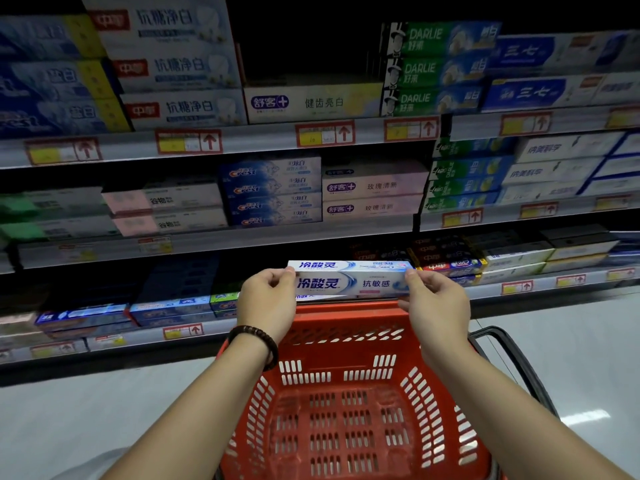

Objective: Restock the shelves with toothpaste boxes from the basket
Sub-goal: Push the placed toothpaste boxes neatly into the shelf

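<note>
Nearest is the red perforated plastic basket (426, 393), with its black handle (502, 344) down at its right side. Above the basket's far rim, the left hand (268, 299), with a dark beaded bracelet (256, 341) on its wrist, and the right hand (434, 299) each pinch one end of a long white-and-blue cardboard toothpaste box (349, 280). Their fingertips curl round its ends. The box is level, with its printed face towards the person. A sliver of similar print shows beneath it, and I cannot tell whether that is a second box.

Beyond the basket, the grey metal shelves (242, 140) carry stacked boxes, and a dark gap lies straight behind the held box. Placing it well probably means keeping it level, label outward, and sliding it in squarely beside matching stock without nudging neighbouring stacks.
</note>
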Available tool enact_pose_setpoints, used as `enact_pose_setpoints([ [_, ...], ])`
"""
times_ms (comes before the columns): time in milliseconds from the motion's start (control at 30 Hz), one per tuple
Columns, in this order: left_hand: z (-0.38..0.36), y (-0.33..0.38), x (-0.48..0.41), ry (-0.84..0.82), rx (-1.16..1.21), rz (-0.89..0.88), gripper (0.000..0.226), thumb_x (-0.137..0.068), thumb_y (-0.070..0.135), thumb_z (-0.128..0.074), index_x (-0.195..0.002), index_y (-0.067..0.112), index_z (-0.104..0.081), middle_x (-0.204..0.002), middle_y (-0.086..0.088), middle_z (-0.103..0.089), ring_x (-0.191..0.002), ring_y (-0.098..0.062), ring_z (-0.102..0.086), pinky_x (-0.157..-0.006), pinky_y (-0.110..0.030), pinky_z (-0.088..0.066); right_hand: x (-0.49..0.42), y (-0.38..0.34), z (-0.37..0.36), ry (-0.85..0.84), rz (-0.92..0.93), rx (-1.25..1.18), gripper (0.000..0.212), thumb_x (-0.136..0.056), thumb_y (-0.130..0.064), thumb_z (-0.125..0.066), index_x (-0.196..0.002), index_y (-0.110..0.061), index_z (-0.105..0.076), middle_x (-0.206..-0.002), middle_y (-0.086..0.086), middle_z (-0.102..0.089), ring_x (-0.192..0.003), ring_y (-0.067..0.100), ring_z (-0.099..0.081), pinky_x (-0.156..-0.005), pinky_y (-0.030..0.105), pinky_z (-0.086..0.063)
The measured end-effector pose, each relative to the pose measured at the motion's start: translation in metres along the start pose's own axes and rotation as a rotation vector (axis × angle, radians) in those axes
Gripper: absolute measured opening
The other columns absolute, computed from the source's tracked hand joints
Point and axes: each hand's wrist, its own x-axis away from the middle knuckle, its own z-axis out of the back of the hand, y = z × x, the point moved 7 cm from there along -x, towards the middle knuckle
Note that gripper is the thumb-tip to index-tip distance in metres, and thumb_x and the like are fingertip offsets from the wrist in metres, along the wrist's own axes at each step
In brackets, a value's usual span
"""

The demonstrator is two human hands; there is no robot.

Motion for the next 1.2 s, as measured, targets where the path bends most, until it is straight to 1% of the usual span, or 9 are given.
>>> enact_pose_setpoints([
  [133, 0.001, 0.007, -0.01, -0.039, -0.078, -0.021, 0.024, -0.103, 0.034, -0.06, -0.092, 0.024, -0.078, -0.085, 0.006, -0.078, -0.084, -0.021, -0.074, -0.084, -0.044, -0.063, -0.014, -0.007, -0.006, -0.105, -0.07, 0.06, 0.01, -0.095, -0.018, -0.076, -0.096, -0.027, -0.079, -0.085, -0.007, -0.08, -0.091, 0.017, -0.077, -0.085, 0.045, -0.064],
  [200, 0.002, 0.009, -0.017, -0.056, -0.103, -0.035, 0.018, -0.103, 0.026, -0.061, -0.111, 0.024, -0.078, -0.097, 0.009, -0.078, -0.094, -0.014, -0.073, -0.088, -0.039, -0.062, -0.02, -0.014, -0.01, -0.153, -0.049, 0.129, 0.012, -0.094, -0.016, -0.076, -0.099, -0.028, -0.079, -0.088, -0.007, -0.079, -0.091, 0.015, -0.074, -0.08, 0.042, -0.063],
  [333, -0.004, 0.005, -0.034, -0.048, -0.121, 0.007, 0.035, -0.098, 0.014, -0.06, -0.132, 0.02, -0.063, -0.117, 0.003, -0.074, -0.104, -0.022, -0.071, -0.095, -0.045, -0.059, -0.037, -0.022, -0.025, -0.184, -0.014, 0.223, 0.01, -0.09, -0.02, -0.078, -0.091, -0.029, -0.075, -0.09, -0.006, -0.078, -0.09, 0.015, -0.072, -0.081, 0.042, -0.062],
  [433, -0.013, -0.001, -0.051, -0.065, -0.192, 0.016, 0.027, -0.092, 0.011, -0.055, -0.112, 0.027, -0.066, -0.106, 0.002, -0.075, -0.096, -0.026, -0.071, -0.089, -0.043, -0.06, -0.052, -0.019, -0.039, -0.197, -0.002, 0.274, 0.01, -0.086, -0.019, -0.078, -0.085, -0.029, -0.075, -0.089, -0.006, -0.076, -0.09, 0.013, -0.068, -0.08, 0.037, -0.057],
  [600, -0.029, -0.012, -0.083, -0.086, -0.254, 0.041, 0.021, -0.093, 0.011, -0.053, -0.097, 0.031, -0.061, -0.099, 0.0, -0.073, -0.092, -0.027, -0.07, -0.08, -0.036, -0.059, -0.082, 0.0, -0.064, -0.224, -0.043, 0.32, 0.011, -0.085, -0.023, -0.077, -0.096, -0.024, -0.08, -0.094, -0.005, -0.077, -0.09, 0.012, -0.069, -0.071, 0.031, -0.053],
  [767, -0.04, -0.034, -0.124, -0.079, -0.265, 0.111, 0.015, -0.083, 0.014, -0.061, -0.075, 0.017, -0.073, -0.079, -0.008, -0.077, -0.078, -0.031, -0.072, -0.072, -0.039, -0.06, -0.108, 0.02, -0.088, -0.269, -0.046, 0.356, 0.014, -0.087, -0.023, -0.077, -0.102, -0.023, -0.077, -0.097, -0.004, -0.076, -0.089, 0.011, -0.069, -0.067, 0.03, -0.052],
  [1000, -0.067, -0.078, -0.173, -0.139, -0.215, 0.253, 0.023, -0.066, 0.009, -0.053, -0.043, 0.012, -0.052, -0.044, -0.001, -0.045, -0.052, -0.027, -0.047, -0.061, -0.036, -0.043, -0.143, 0.057, -0.119, -0.32, -0.075, 0.413, 0.01, -0.09, -0.024, -0.074, -0.1, -0.024, -0.074, -0.098, -0.001, -0.074, -0.087, 0.013, -0.066, -0.065, 0.029, -0.049],
  [1133, -0.074, -0.092, -0.193, -0.1, -0.161, 0.294, 0.015, -0.072, 0.012, -0.058, -0.061, 0.005, -0.066, -0.057, -0.008, -0.064, -0.06, -0.033, -0.062, -0.061, -0.042, -0.055, -0.156, 0.082, -0.139, -0.367, -0.129, 0.446, 0.017, -0.085, -0.027, -0.076, -0.102, -0.022, -0.077, -0.098, 0.002, -0.076, -0.086, 0.02, -0.069, -0.068, 0.032, -0.054],
  [1200, -0.077, -0.102, -0.201, -0.091, -0.178, 0.292, 0.012, -0.076, 0.011, -0.06, -0.072, 0.004, -0.069, -0.062, -0.011, -0.068, -0.061, -0.032, -0.065, -0.061, -0.039, -0.056, -0.16, 0.091, -0.149, -0.384, -0.155, 0.446, 0.023, -0.075, -0.032, -0.076, -0.096, -0.022, -0.077, -0.096, 0.003, -0.077, -0.089, 0.024, -0.073, -0.079, 0.041, -0.062],
])
